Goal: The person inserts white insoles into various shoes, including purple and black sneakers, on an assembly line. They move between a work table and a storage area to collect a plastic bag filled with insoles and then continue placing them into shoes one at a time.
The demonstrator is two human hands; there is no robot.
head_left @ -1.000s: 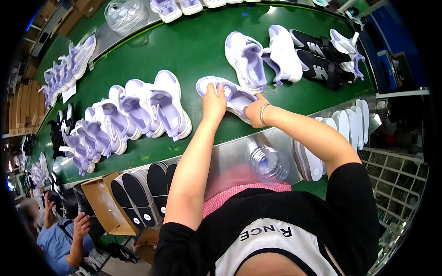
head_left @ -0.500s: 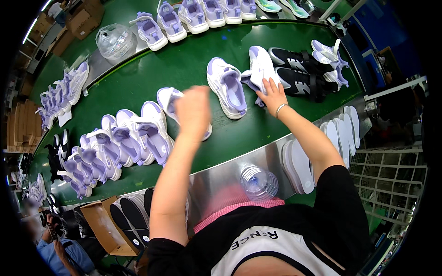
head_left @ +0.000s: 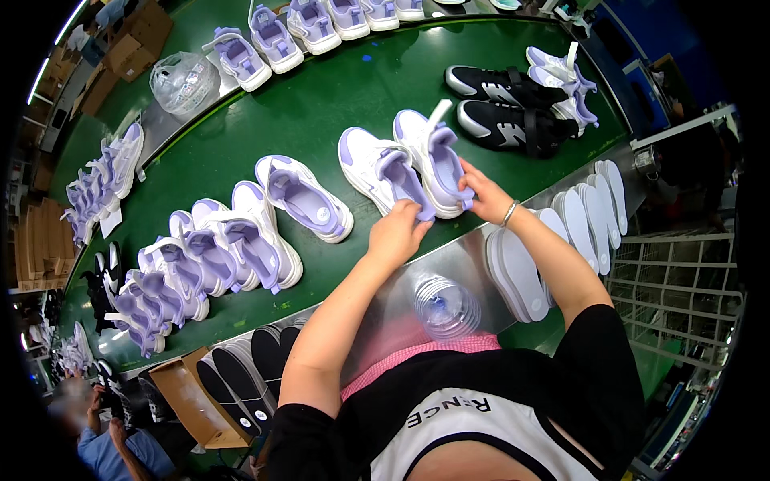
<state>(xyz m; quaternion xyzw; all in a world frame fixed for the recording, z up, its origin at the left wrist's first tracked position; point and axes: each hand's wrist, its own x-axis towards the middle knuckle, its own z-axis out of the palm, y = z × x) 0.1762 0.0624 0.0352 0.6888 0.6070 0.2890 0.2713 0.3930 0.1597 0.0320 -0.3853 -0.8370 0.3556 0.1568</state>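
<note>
Two white and lilac sneakers stand side by side on the green work surface in front of me, toes pointing away. My left hand (head_left: 399,234) is closed with thumb and fingers on the heel of the left sneaker (head_left: 362,167). My right hand (head_left: 488,197) grips the heel collar of the right sneaker (head_left: 415,131), whose tongue sticks up. Left of them stands a single sneaker (head_left: 282,178) with a pale round mark on its inner sole. Beyond my right hand sit black shoes (head_left: 491,122) with straps and silver toes.
A row of lilac sneakers (head_left: 261,240) lines the left, with more along the far ledge (head_left: 277,44). Grey insoles (head_left: 513,276) stand at the near right edge beside a clear plastic container (head_left: 447,309). An open carton (head_left: 188,401) and black insoles (head_left: 228,385) lie near left.
My left hand has moved right, from the single sneaker to the left sneaker's heel. The right sneaker has come nearer, away from the black shoes, and my right hand now holds its heel.
</note>
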